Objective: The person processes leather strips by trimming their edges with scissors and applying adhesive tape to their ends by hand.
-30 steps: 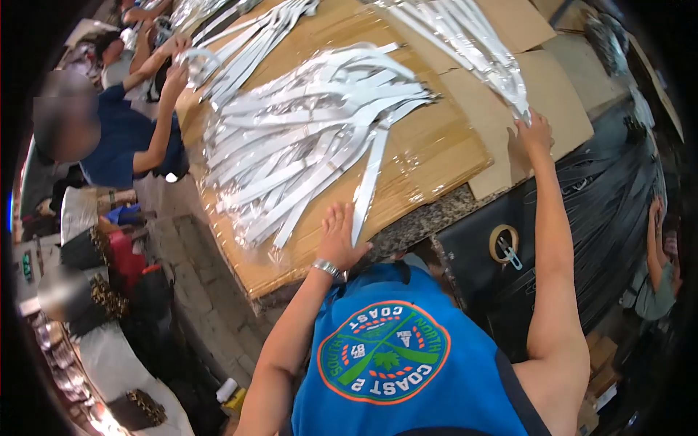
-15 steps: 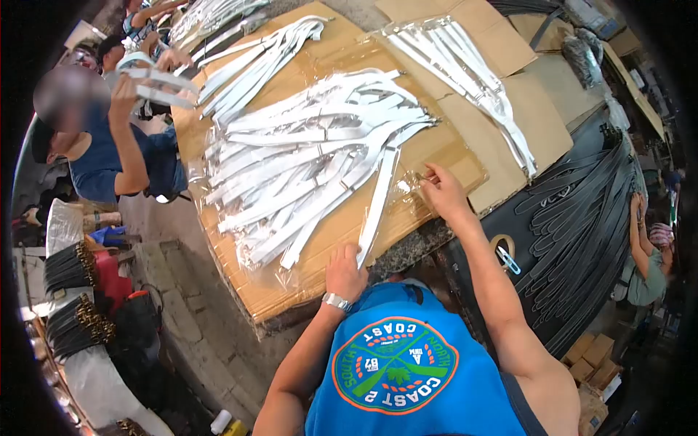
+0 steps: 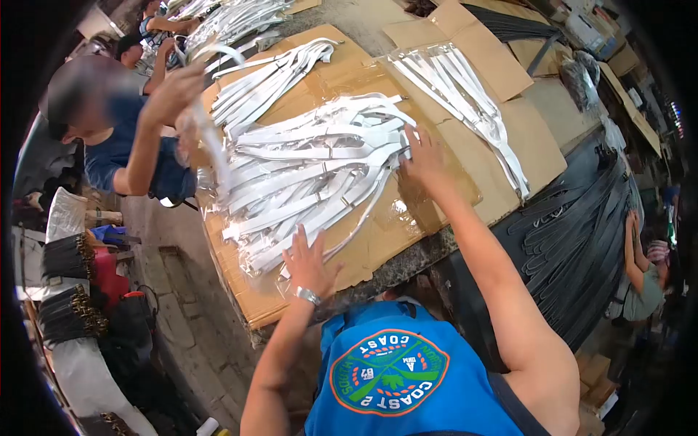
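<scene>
A pile of white suspenders (image 3: 313, 171) with metal fittings lies on the cardboard, many in clear plastic sleeves. My left hand (image 3: 311, 265) is open, fingers spread, over the loose strap ends at the pile's near side. At the pile's right end, where the straps gather, my right hand (image 3: 425, 161) has its fingers and thumb around the joined part of the suspenders. Part of that grip is hidden by the hand itself.
Another white bundle (image 3: 273, 80) lies farther back, and fanned suspenders (image 3: 465, 102) lie on the cardboard sheet (image 3: 534, 134) at right. Black straps (image 3: 567, 232) cover the right-hand surface. Across the table, a person (image 3: 120, 145) handles a white strap. Others work farther off.
The separate suspender at the near right now lies against the pile. My right hand moved up and left onto the gathered end; my left hand moved left, its fingers spreading.
</scene>
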`<state>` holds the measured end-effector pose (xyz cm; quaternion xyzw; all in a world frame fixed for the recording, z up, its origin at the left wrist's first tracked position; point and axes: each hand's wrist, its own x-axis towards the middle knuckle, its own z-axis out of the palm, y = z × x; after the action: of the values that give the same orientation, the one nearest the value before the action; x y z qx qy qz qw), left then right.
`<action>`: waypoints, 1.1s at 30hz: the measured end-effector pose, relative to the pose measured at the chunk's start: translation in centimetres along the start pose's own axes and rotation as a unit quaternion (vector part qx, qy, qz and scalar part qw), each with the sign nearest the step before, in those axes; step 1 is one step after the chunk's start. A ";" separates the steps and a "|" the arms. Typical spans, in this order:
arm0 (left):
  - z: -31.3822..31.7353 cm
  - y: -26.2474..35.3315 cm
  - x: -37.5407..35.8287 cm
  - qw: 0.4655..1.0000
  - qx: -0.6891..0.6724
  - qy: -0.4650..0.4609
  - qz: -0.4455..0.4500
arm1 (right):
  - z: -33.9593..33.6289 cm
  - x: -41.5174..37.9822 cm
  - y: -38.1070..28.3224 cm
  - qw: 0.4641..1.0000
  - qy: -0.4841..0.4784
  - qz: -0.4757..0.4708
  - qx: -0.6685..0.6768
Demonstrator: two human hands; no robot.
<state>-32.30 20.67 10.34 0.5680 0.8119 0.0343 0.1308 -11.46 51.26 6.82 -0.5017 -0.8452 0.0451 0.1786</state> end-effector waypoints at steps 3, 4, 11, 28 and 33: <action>5.5 -0.5 -1.5 0.999 0.008 0.023 -0.043 | 1.1 -1.1 0.5 1.000 -0.019 0.003 -0.006; 6.9 -1.1 -1.2 0.998 0.016 0.027 -0.051 | 1.4 -1.3 0.5 0.999 -0.035 0.016 -0.009; 4.4 -6.1 4.5 0.998 0.025 -0.021 -0.056 | 3.5 -0.5 -0.8 0.997 -0.072 0.002 -0.037; -0.5 -4.1 3.3 0.998 -0.016 -0.038 -0.039 | -0.9 6.1 -7.3 0.995 -0.090 0.004 0.047; 1.9 -4.3 -0.8 0.991 -0.103 0.062 -0.058 | -1.9 7.2 -7.4 0.983 -0.089 0.081 0.137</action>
<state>-35.46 18.25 7.80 0.5006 0.8420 0.1452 0.1393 -20.02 53.61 12.34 -0.5335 -0.8000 0.2193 0.1654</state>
